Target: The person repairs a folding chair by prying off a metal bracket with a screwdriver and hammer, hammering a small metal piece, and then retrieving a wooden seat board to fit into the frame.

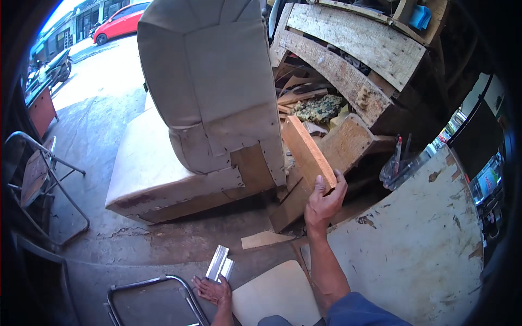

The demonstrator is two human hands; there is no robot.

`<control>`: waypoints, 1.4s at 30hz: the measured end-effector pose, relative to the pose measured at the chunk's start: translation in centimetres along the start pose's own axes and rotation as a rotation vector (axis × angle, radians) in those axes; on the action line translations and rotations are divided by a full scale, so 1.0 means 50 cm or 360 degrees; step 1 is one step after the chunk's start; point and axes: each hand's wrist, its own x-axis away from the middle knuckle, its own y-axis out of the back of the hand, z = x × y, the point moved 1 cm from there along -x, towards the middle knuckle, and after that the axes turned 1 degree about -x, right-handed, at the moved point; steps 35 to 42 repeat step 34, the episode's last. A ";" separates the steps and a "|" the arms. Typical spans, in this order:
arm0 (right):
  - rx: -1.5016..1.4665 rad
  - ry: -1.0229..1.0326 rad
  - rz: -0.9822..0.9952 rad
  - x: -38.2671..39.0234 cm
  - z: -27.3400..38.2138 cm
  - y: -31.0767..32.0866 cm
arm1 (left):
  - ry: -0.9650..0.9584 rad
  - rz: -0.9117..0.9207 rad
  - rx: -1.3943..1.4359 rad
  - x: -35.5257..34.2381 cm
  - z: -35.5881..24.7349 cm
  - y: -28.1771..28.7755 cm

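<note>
My right hand [325, 204] is closed around the near end of an orange-brown wooden board [307, 149], thumb on one side and fingers on the other. The board tilts up and away toward a heap of wood scraps. Lower down, my left hand [213, 292] has its fingers spread. Beside its thumb are shiny silver metal strips [219, 262]; I cannot tell whether thumb and strips touch. To the right of that hand is a cream padded seat [280, 290].
A cream upholstered chair [209, 81] with stapled edges stands ahead. Weathered planks [348, 70] are stacked at the upper right. A worn pale tabletop [402, 239] lies at right. A tubular metal frame [152, 281] and a folding chair [41, 174] are at left.
</note>
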 end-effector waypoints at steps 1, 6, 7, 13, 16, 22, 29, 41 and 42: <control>-0.0085 -0.0029 0.0018 0.058 0.018 0.063 | 0.0018 -0.0093 0.0060 -0.018 0.024 -0.003; -0.0067 -0.0278 0.0502 0.358 -0.060 0.429 | -0.0020 -0.0121 0.0084 0.009 0.030 -0.024; -0.0017 -0.0477 0.0691 0.396 -0.071 0.490 | -0.0081 -0.0211 0.0104 0.007 0.033 -0.038; 0.0190 -0.0491 0.1416 0.582 -0.110 0.829 | -0.0522 -0.0015 0.0152 0.035 0.040 -0.006; 0.0219 -0.0544 0.1553 0.639 -0.090 0.961 | -0.0452 0.0131 0.0323 0.028 0.080 0.040; 0.0110 -0.1200 0.1016 0.788 -0.189 1.160 | -0.0459 0.0118 0.1350 0.307 0.254 0.198; -0.0352 -0.1576 0.0529 0.931 -0.094 1.318 | 0.0024 0.0629 0.2411 0.656 0.644 0.398; -0.0326 -0.1580 0.0323 1.022 -0.033 1.506 | 0.0179 0.0889 0.2521 0.837 0.871 0.449; -0.0326 -0.1580 0.0323 1.022 -0.033 1.506 | 0.0179 0.0889 0.2521 0.837 0.871 0.449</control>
